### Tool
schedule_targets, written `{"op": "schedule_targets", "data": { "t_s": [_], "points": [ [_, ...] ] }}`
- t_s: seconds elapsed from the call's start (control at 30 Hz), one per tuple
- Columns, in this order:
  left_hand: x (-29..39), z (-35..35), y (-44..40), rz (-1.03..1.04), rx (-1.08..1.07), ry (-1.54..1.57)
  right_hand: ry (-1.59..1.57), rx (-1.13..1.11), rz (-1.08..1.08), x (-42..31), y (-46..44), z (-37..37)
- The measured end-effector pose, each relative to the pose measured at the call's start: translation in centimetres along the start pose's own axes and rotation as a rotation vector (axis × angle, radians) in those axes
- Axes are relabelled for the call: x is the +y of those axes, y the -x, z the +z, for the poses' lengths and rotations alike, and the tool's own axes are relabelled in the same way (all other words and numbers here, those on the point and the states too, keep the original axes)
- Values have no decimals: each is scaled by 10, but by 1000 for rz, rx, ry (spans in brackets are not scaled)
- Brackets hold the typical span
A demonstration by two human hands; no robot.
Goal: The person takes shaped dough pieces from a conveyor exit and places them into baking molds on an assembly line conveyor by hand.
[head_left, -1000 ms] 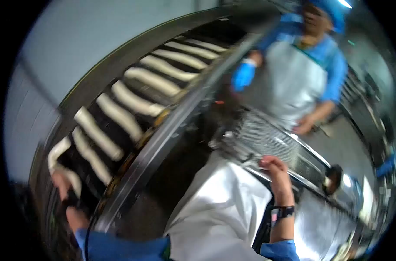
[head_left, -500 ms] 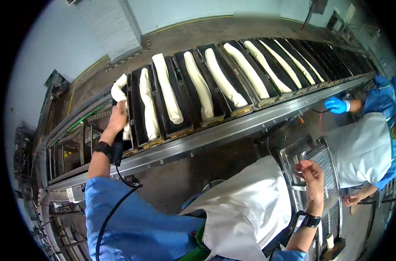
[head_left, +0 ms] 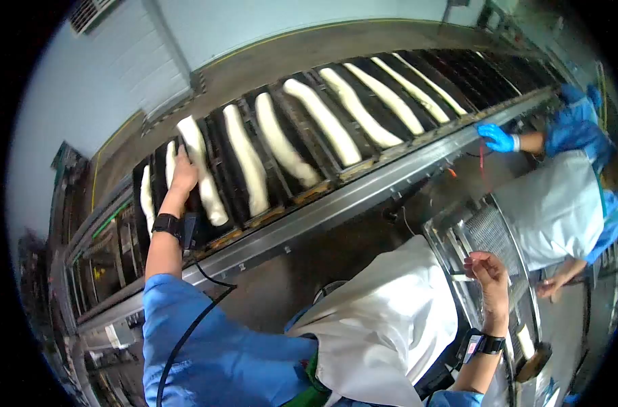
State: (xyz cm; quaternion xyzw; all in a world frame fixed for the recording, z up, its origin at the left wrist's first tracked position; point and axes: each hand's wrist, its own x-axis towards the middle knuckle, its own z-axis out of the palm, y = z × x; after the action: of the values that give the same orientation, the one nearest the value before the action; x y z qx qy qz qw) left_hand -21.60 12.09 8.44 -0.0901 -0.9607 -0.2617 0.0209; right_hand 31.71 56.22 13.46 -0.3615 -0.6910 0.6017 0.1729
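Note:
My left hand [head_left: 184, 173] reaches over the black trays on the left. It rests at the second dough strip [head_left: 171, 163], whose lower part it covers, close beside the thicker third dough strip [head_left: 203, 169]. Its fingertips are mostly hidden from above, so its grip is unclear. The leftmost dough strip [head_left: 146, 197] lies in the end tray. My right hand [head_left: 491, 279] is raised near a metal mesh stand, its fingers loosely bent and apart, with nothing visible in them. Both wrists wear black straps with small devices.
More pale dough strips [head_left: 322, 122] lie lengthwise in the black tray row. A metal rail [head_left: 353, 197] runs along its near side. At right stands a co-worker in a white apron [head_left: 556, 210], one blue-gloved hand [head_left: 497, 138] near the rail. A mesh stand [head_left: 492, 234] is between us.
My left hand has gone from the leftmost dough strip to the second one. The view has shifted, and trays and strips appear further left. My right hand has stayed almost the same.

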Motion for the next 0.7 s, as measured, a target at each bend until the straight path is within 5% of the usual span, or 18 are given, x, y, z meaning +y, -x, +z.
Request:
{"op": "schedule_targets", "data": {
  "t_s": [0.03,0.07,0.13,0.2,0.3,0.33,0.43,0.53,0.63,0.7],
  "points": [
    [-6,17,-15,55,73,-76,10,35,19,-2,4,-8],
    [7,26,-6,157,127,-481,5,37,50,6,3,-20],
    [13,39,-3,376,171,-210,-39,93,66,19,10,-43],
    [-81,70,-48,380,181,-413,-49,145,104,20,19,-60],
    [-47,42,-39,-77,-194,539,-62,239,186,36,30,-75],
    [-99,65,-71,76,-47,637,-61,246,174,37,34,-79],
    [-93,18,-77,23,-359,572,-57,261,184,55,38,-92],
    [-45,-14,-75,-126,-214,-528,-15,271,210,52,41,-106],
    [59,-13,-77,517,-284,-516,134,306,234,73,33,-119],
    [159,2,-24,674,-121,-622,222,354,128,78,34,-122]
  ]
}}
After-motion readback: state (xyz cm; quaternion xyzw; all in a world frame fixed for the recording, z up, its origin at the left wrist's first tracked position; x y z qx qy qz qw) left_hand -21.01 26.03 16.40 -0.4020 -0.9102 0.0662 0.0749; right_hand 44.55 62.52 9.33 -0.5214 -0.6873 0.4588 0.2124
